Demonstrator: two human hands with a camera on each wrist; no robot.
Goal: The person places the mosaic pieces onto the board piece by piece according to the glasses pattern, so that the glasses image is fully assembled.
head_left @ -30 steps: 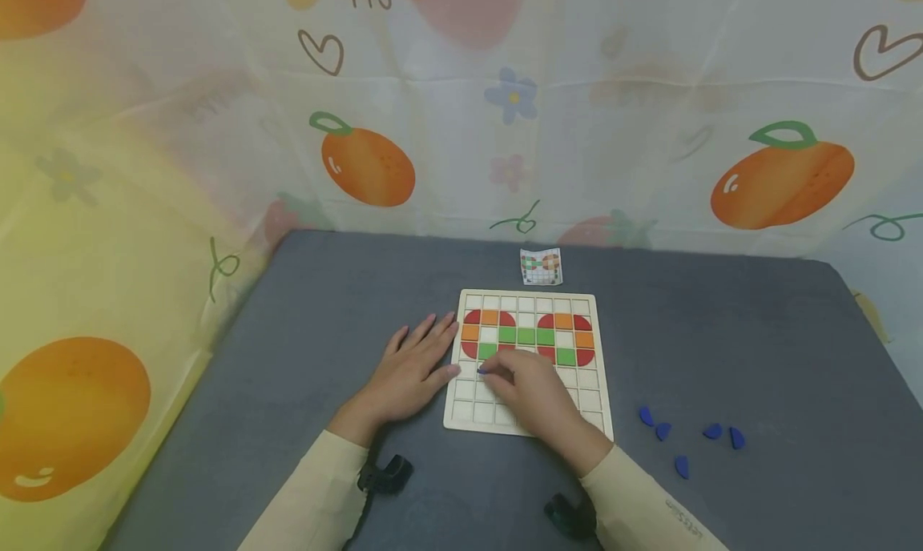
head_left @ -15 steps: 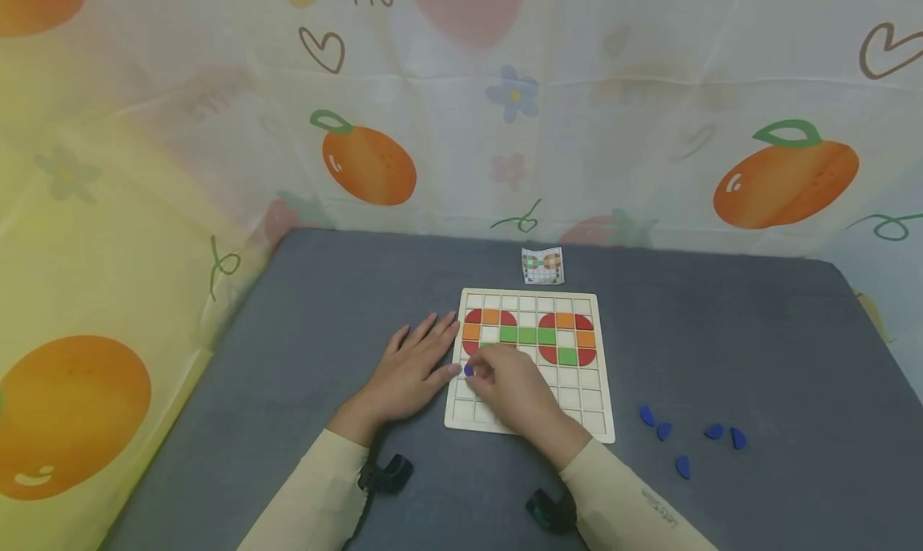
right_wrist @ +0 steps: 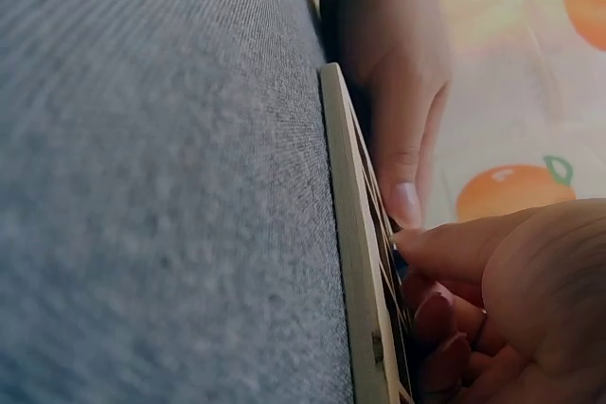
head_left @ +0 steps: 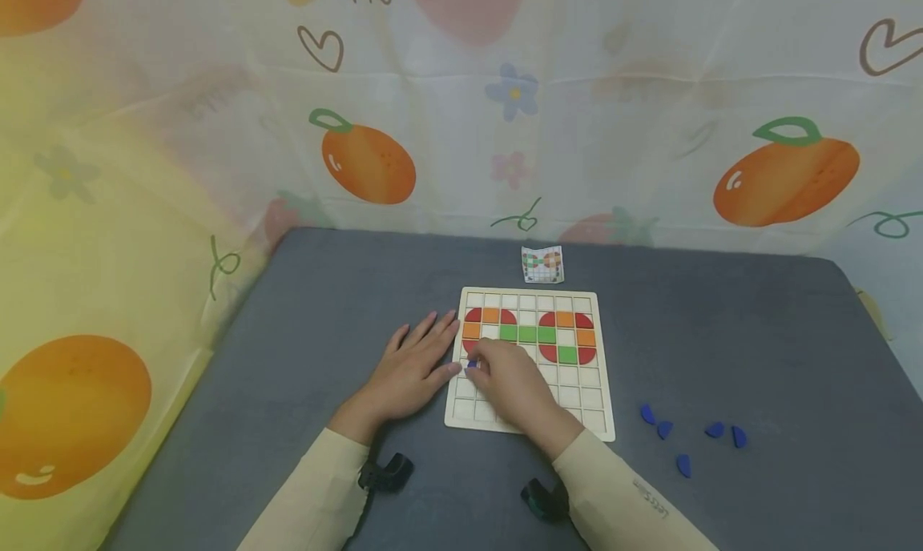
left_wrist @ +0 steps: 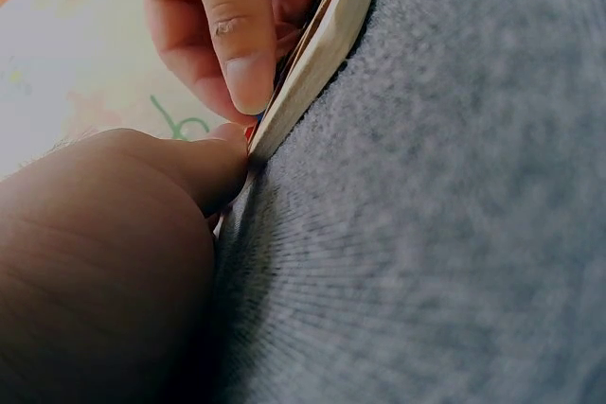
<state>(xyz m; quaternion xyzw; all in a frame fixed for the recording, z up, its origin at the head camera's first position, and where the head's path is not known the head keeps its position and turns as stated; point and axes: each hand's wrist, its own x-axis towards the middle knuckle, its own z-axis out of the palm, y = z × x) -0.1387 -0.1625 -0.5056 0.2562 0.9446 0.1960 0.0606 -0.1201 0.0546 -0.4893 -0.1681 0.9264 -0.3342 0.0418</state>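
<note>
In the head view, a wooden grid board (head_left: 530, 301) lies on the table with red, orange and green tiles set in its upper squares. My right hand (head_left: 517, 383) is over its left half, pinching a small blue tile (head_left: 472, 364) between thumb and fingertips just below the red tile (head_left: 470, 345) in the leftmost column. Those fingers hide part of the tile and nearby squares. My left hand (head_left: 411, 375) rests flat beside the board, fingers spread, with fingertips and thumb at its left edge. In the right wrist view, the right thumb (right_wrist: 454, 251) is close to the board's surface.
Several loose blue rounded tiles (head_left: 683, 465) lie on the grey table (head_left: 324, 295) to the board's right. A small printed pattern card (head_left: 542, 265) lies behind the board. A patterned cloth (head_left: 606, 134) hangs along the back.
My right hand has moved left across the board, carrying the blue tile from around the second column to the leftmost column. The left hand stays in place.
</note>
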